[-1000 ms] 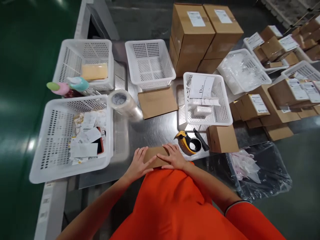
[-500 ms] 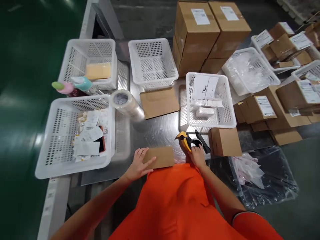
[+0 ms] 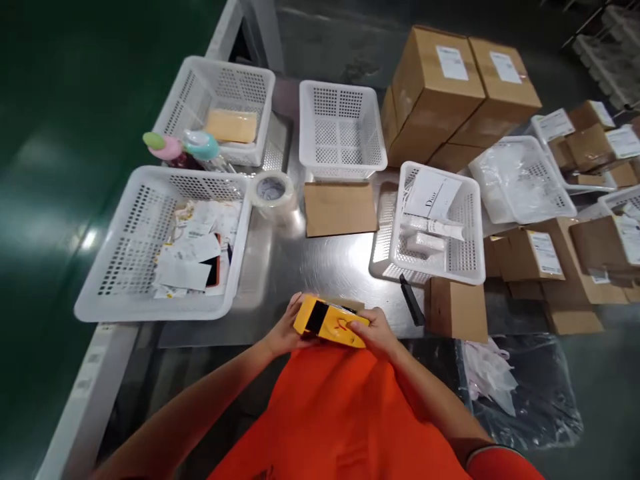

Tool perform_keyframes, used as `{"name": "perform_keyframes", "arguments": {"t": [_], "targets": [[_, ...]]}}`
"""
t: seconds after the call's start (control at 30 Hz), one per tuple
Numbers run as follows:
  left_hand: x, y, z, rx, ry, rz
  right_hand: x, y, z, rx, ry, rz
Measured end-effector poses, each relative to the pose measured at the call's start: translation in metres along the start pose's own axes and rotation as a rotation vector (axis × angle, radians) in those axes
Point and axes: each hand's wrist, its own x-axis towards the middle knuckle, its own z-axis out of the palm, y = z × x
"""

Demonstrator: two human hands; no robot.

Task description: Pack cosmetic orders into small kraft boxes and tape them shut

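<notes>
Steadying the box [image 3: 356, 305] helps keep the tape dispenser [image 3: 334, 325] straight; right hand [image 3: 379, 333] grips it, hold of left hand [image 3: 285, 331] unclear.

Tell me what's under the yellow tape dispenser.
Past the far edge of the dispenser, only a strip of cardboard shows; whatever lies directly beneath is covered.

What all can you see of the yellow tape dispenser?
The dispenser looks like hard yellow plastic, with a black band toward its left end and red marks. It spans left to right in front of a partly hidden box at the near edge of the table. The right hand grips its right end; the left hand is at the other, contact unclear.
</notes>
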Motion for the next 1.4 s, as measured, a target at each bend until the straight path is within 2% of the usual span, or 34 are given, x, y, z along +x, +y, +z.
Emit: {"name": "perform_keyframes", "arguments": {"t": [0.13, 0.2, 0.23, 0.27, 0.37, 0.43, 0.57, 0.6, 0.67, 0.83, 0.97, 1.2, 1.4], "targets": [[0.001, -0.004, -0.001, 0.026, -0.079, 0.048, 0.010, -0.002, -0.014, -0.120, -0.106, 0.033], [0.000, -0.001, -0.004, 0.052, -0.101, -0.034, 0.011, -0.004, -0.022, -0.196, -0.116, 0.001], [-0.001, 0.003, -0.006, 0.069, -0.057, -0.131, 0.011, -0.005, -0.024, -0.230, -0.110, -0.013], [-0.002, 0.009, -0.009, 0.087, 0.038, -0.258, 0.012, -0.006, -0.025, -0.260, -0.106, -0.023], [-0.003, 0.034, -0.020, 0.052, 0.424, -0.680, 0.013, -0.007, -0.023, -0.313, -0.122, -0.037], [0.002, 0.052, -0.029, -0.215, 0.520, -0.878, 0.014, -0.007, -0.022, -0.323, -0.132, -0.035], [0.025, 0.075, -0.043, -1.123, 0.413, -1.100, 0.016, -0.006, -0.021, -0.365, -0.130, -0.037], [0.031, 0.077, -0.045, -1.242, 0.410, -1.128, 0.016, -0.007, -0.021, -0.377, -0.128, -0.042], [0.039, 0.076, -0.047, -1.305, 0.424, -1.152, 0.017, -0.008, -0.021, -0.388, -0.127, -0.043], [0.040, 0.063, -0.040, -1.078, 0.461, -1.125, 0.015, -0.016, -0.019, -0.375, -0.142, 0.026], [0.028, 0.048, -0.041, -0.946, 0.513, -1.146, 0.016, -0.028, -0.015, -0.399, -0.216, 0.067], [-0.007, 0.007, -0.062, -0.850, 0.627, -1.218, 0.027, -0.045, -0.003, -0.479, -0.229, 0.102], [-0.026, -0.017, -0.053, -0.878, 0.632, -1.231, 0.028, -0.046, 0.000, -0.515, -0.178, 0.219]]}}
